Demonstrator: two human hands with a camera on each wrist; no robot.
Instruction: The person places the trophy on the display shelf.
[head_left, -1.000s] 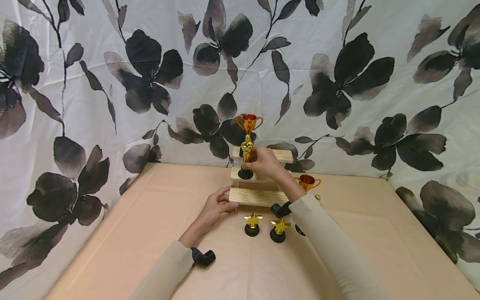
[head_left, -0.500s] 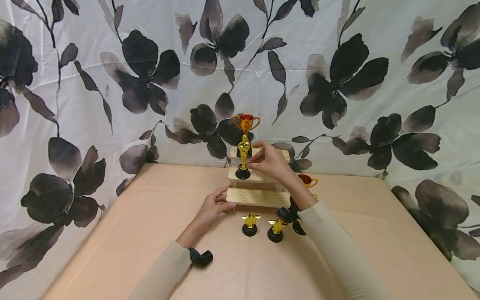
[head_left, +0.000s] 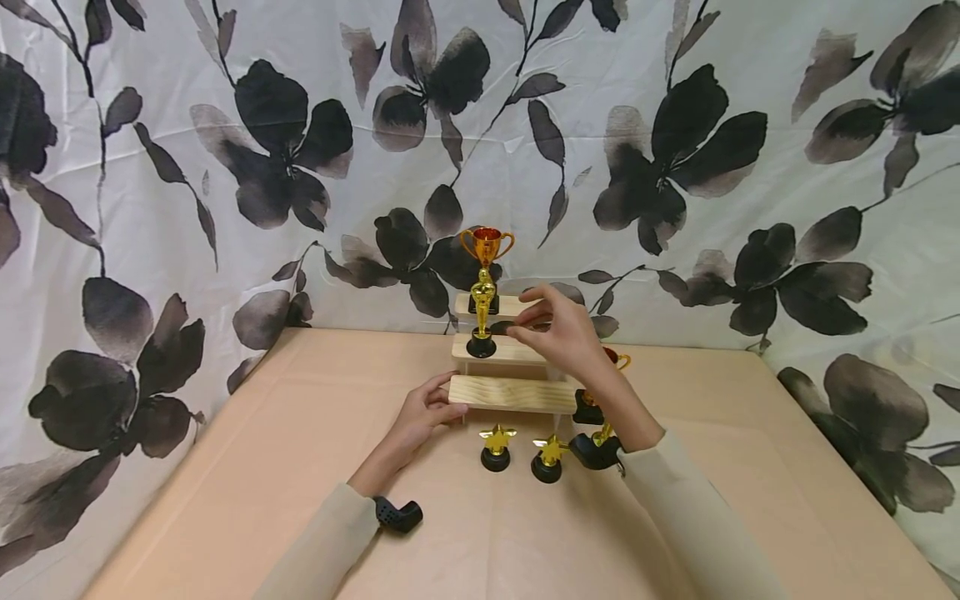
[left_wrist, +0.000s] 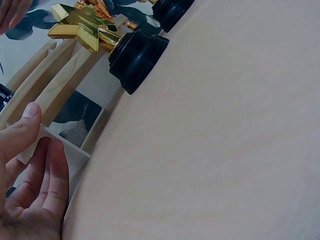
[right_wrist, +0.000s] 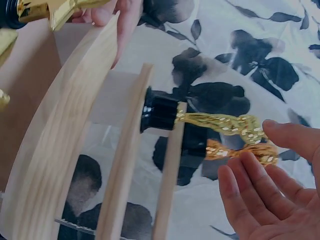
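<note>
A pale left sleeve (head_left: 322, 533) comes in first, with a black wrist device (head_left: 399, 515) at its cuff. Beyond it, the left hand (head_left: 420, 421) has its grip clamped on the left end of a three-tier wooden stand (head_left: 513, 393), the thumb against the lowest shelf and the fingers curled by the side panel (left_wrist: 75, 155) below. The stand sits on a peach-covered counter (head_left: 285, 433). Near the left end of its middle shelf, a gold figure trophy (head_left: 483, 298) stands upright on a round black base; behind it on the top shelf is a cup trophy (head_left: 487, 243), partly hidden. In front of the stand, one star trophy (head_left: 496, 442) and a second star trophy (head_left: 551, 452) stand on the counter. The right hand (head_left: 566, 333) is just right of the figure, its grip apart, thumb and bent fingers separated and holding nothing. Under the right forearm, more trophies (head_left: 587, 408) show only in part.
</note>
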